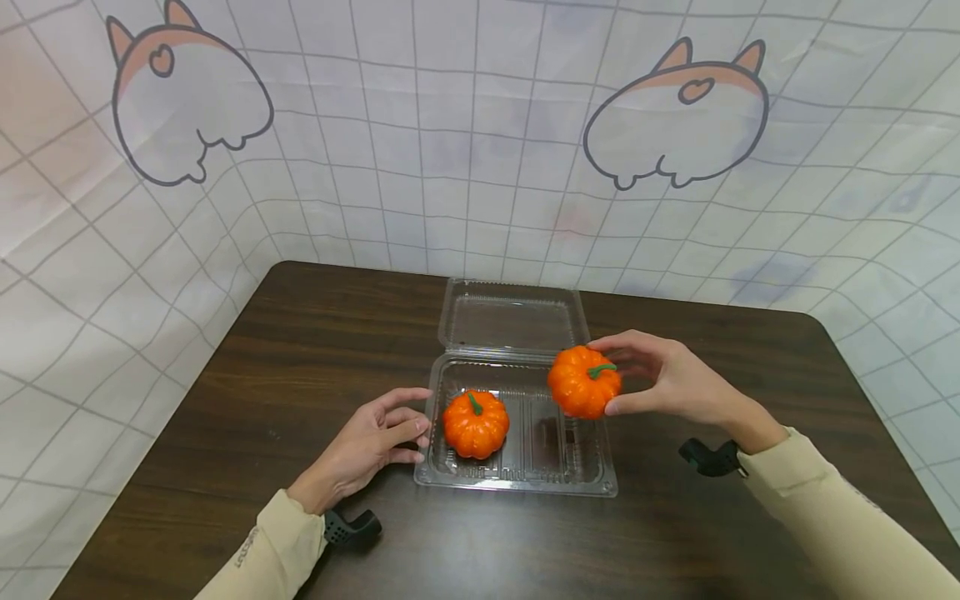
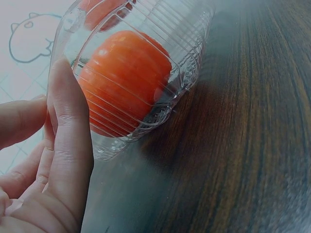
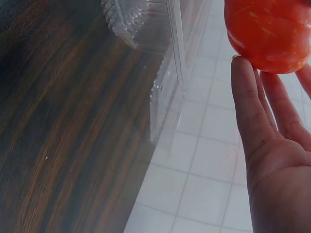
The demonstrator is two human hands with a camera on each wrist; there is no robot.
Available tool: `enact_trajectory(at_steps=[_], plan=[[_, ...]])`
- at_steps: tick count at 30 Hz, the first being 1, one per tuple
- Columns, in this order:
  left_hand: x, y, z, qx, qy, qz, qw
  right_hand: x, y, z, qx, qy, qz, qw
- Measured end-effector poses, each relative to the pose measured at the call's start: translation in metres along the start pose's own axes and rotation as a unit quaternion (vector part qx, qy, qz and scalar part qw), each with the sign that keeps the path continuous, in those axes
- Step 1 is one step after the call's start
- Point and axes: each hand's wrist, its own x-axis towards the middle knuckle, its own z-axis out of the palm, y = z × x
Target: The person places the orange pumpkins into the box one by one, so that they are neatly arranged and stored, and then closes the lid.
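A white, grid-patterned cloth (image 1: 450, 158) takes up the most room, rising at 12 o'clock and wrapping round toward 9 and 3; two cartoon animal rumps are printed on it, one at 11 o'clock and one at 1. Below it spreads a dark wood-grain table (image 1: 352, 333). A pale sleeve (image 1: 262, 550) comes in from 8 o'clock and its pair (image 1: 840, 517) from between 3 and 4. In the middle of the table sits a clear plastic container (image 1: 517, 487), its hinged lid (image 1: 513, 315) folded back to 12 o'clock. The left hand (image 1: 375, 435) is at the container's 9 o'clock side, fingers loosely bent and parted at the rim; whether it presses there I cannot tell. The right hand (image 1: 667, 379), between 2 and 3 o'clock, grips an orange pumpkin (image 1: 576, 387) between thumb and fingers, raised over the container's 2 o'clock corner. A second pumpkin (image 1: 476, 428) rests inside the container, toward 9 o'clock. Smaller still are the black wrist pieces, one (image 1: 351, 528) at 8 o'clock and one (image 1: 708, 458) near 3. Smallest are the green stems, the held pumpkin's (image 1: 602, 370) pointing toward 3 o'clock, the other's (image 1: 476, 405) toward 11.
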Motion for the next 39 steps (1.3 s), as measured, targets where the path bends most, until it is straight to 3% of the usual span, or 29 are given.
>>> enact_trajectory(at_steps=[11, 39], plan=[[0.0, 0.0, 0.0, -0.003, 0.001, -0.002, 1.0, 0.009, 0.003, 0.008, -0.015, -0.017, -0.001, 0.9997], [-0.002, 0.0, -0.001, 0.003, 0.005, -0.001, 1.0, 0.028, 0.006, 0.032, 0.009, -0.061, 0.0, 0.9981]])
